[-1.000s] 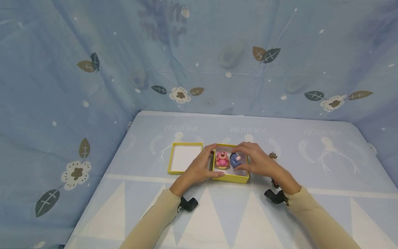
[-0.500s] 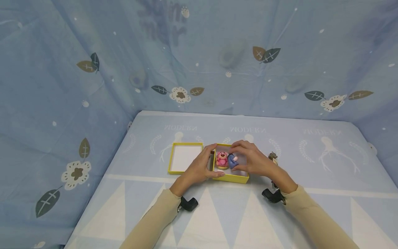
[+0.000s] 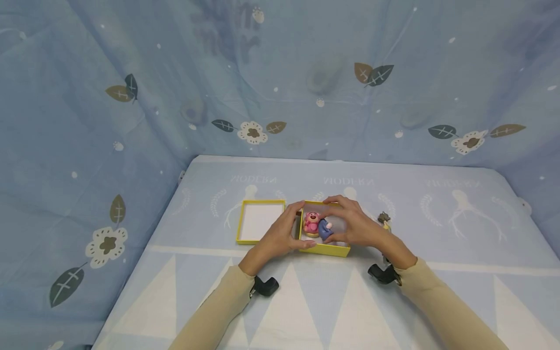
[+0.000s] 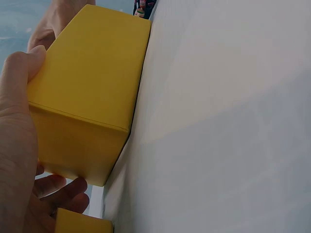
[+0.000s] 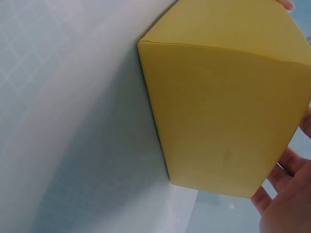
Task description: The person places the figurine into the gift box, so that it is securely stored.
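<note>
In the head view a yellow box holds a pink bear figure and, against its right side, a blue figure. My right hand reaches over the box's right part and pinches the blue figure between thumb and fingers. Around the box's left end lies my left hand, thumb at the near edge and fingers at the far side. The left wrist view shows the left hand against the yellow box. In the right wrist view the box hides most of the right hand's work.
A yellow-rimmed lid with a white inside lies left of the box. Small figures stand or lie right of the box, partly covered by the right forearm. A blue patterned curtain hangs behind the table.
The right hand has shifted slightly left with the blue figure, which now sits beside the pink bear and tilts differently. The bear leans a little. The left hand has stayed in place.
</note>
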The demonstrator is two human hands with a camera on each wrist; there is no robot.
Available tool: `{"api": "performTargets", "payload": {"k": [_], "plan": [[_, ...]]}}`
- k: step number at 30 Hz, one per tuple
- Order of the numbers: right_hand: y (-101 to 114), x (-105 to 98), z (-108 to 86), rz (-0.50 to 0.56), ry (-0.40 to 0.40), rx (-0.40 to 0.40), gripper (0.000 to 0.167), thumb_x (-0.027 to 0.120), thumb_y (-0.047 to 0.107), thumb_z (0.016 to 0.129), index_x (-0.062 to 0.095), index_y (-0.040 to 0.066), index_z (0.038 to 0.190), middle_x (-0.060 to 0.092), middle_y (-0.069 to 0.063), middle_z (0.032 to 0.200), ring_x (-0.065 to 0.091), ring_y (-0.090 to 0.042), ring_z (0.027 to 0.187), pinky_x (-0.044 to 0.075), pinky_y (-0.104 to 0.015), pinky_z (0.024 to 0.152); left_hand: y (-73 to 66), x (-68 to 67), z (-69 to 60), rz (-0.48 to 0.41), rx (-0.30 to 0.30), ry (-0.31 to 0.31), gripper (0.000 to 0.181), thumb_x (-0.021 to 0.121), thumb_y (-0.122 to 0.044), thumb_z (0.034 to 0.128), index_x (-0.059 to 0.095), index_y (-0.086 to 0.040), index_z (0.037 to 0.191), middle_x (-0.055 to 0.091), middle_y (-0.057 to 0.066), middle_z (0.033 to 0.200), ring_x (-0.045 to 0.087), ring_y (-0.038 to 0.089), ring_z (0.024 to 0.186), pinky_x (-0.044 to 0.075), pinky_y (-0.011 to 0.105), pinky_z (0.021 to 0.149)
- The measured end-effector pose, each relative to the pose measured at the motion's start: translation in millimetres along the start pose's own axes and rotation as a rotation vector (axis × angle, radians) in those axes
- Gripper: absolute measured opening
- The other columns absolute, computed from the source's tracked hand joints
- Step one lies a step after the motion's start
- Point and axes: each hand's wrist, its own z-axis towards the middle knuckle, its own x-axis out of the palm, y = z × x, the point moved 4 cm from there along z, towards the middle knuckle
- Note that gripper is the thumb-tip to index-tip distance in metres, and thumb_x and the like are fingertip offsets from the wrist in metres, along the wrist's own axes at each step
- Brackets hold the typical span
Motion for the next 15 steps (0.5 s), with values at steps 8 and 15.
{"api": "performTargets", "payload": {"k": [8,15], "plan": [[-2.2,-0.3,1.1,0.019,0.028,0.012,0.054,0.092,0.028,0.064,0.069,0.019,0.112,0.049,-0.014,0.137,0.044,-0.034,0.128,0.026,-0.064,0.104,0.2,0.2,0.4,0.003,-0.001,0.001,0.106,0.082,-0.047,0.0757,0.018,-0.017,0.155,0.036,0.008,0.152,0.043,0.022,0.135,0.04,0.04,0.112],[-1.8,1.3,2.9,0.021,0.048,0.019,0.049,0.093,0.027,0.063,0.071,0.024,0.107,0.047,-0.013,0.14,0.041,-0.034,0.131,0.023,-0.065,0.105,0.9,0.4,0.3,0.004,-0.003,0.001,0.107,0.082,-0.048,0.0756,0.018,-0.018,0.155,0.035,0.007,0.153,0.043,0.022,0.135,0.04,0.04,0.112]]}}
